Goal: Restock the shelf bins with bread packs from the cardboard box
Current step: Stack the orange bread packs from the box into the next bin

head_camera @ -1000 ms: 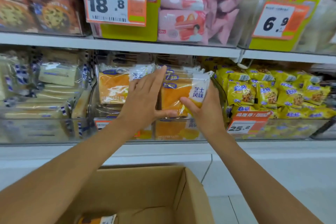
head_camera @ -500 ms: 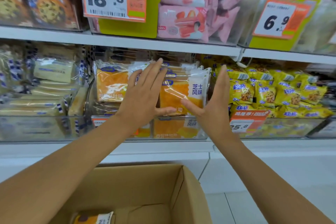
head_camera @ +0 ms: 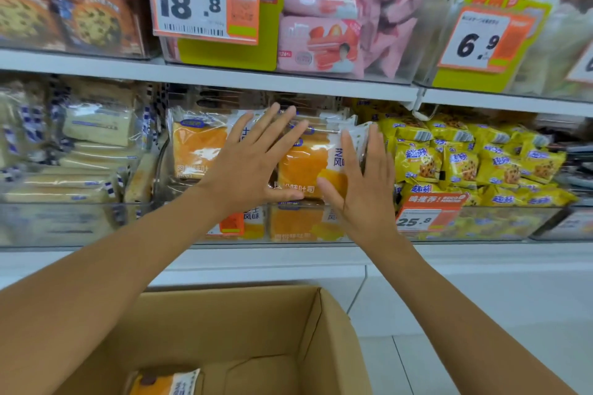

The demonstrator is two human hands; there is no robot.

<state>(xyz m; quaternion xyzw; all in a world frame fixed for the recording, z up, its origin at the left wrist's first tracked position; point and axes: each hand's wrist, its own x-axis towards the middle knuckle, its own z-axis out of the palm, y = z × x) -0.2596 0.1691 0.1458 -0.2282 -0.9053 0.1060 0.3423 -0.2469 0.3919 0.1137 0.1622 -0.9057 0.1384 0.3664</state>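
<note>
Orange bread packs fill the clear shelf bin (head_camera: 369,236) in the middle of the lower shelf. My left hand (head_camera: 253,167) lies flat with spread, straight fingers over the gap between the left pack (head_camera: 195,151) and the right pack (head_camera: 301,170). Straight fingers of my right hand (head_camera: 359,189) press the right edge of the right pack. Below, the open cardboard box (head_camera: 333,340) holds one bread pack (head_camera: 167,383) at its bottom left.
Pale sandwich packs (head_camera: 90,151) fill the bin to the left, yellow cookie bags (head_camera: 465,163) the bin to the right. Pink packs and price tags (head_camera: 205,0) stand on the shelf above. A white shelf base (head_camera: 449,269) runs under the bins.
My right hand let go of the right pack a second ago, opened, and now presses flat against its right edge. My left hand stayed flat on the packs, fingers spreading slightly.
</note>
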